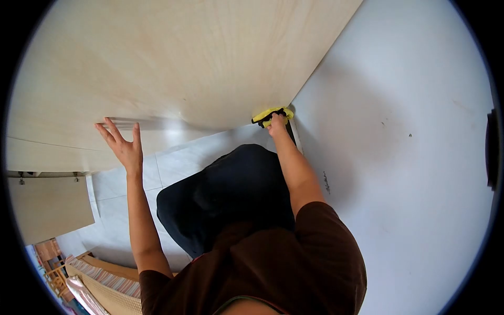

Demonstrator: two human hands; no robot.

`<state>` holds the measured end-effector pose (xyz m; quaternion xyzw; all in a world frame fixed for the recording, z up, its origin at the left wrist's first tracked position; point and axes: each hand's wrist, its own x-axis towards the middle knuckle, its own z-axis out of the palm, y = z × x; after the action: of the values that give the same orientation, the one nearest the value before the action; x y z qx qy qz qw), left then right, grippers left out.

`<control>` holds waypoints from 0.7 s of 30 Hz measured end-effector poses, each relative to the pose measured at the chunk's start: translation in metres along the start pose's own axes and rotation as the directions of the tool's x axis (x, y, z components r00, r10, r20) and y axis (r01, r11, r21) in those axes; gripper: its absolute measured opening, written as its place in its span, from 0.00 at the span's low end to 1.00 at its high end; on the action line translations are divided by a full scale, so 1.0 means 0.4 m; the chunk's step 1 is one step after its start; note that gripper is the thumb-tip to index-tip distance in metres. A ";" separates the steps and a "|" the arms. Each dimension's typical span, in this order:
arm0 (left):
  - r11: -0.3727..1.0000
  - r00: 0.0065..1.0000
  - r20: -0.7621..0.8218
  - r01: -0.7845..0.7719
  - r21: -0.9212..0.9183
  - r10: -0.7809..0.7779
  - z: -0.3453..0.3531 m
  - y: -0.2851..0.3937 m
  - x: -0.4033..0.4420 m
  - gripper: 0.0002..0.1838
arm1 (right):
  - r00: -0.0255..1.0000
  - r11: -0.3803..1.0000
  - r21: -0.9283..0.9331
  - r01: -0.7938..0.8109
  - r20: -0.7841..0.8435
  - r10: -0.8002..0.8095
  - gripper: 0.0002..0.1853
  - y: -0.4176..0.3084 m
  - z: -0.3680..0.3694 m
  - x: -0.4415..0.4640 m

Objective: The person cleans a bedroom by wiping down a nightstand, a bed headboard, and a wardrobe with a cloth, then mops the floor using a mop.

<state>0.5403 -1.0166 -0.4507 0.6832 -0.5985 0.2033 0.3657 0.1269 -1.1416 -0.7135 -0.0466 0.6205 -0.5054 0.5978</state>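
Note:
My left hand (pixel 125 146) has its fingers spread, with the fingertips at the pale wood-grain panel (pixel 173 63) on the left. Nothing is held in it. Near the panel's lower edge, where it meets the white wall, my right hand (pixel 276 124) is closed around a yellow and black cleaning tool (pixel 268 114). The tool lies against the bottom corner of the panel. Part of its black handle is hidden by my fingers.
The white wall (pixel 409 173) rises close on the right, with small dark marks. Pale floor tiles (pixel 126 181) lie below the panel. An open cabinet door (pixel 50 205) is at the left. Striped fabric (pixel 105 278) shows at the lower left.

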 end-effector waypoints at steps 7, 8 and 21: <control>1.000 1.000 0.007 0.000 0.024 0.000 0.007 0.000 0.003 0.48 | 0.888 0.862 -0.284 0.419 -0.072 -0.455 0.28 -0.029 0.063 -0.140; 1.000 1.000 0.000 -0.005 0.026 0.005 0.008 0.002 0.004 0.48 | 0.870 0.819 -0.379 0.431 -0.066 -0.488 0.28 -0.019 0.057 -0.112; 1.000 1.000 0.010 -0.023 0.000 0.023 0.006 -0.011 0.008 0.49 | 0.972 0.940 -0.295 0.172 -0.103 -0.210 0.26 -0.105 0.038 -0.129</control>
<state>0.5449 -1.0206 -0.4512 0.6773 -0.6082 0.2040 0.3603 0.1306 -1.1367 -0.6457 -0.1582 0.7174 -0.4690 0.4903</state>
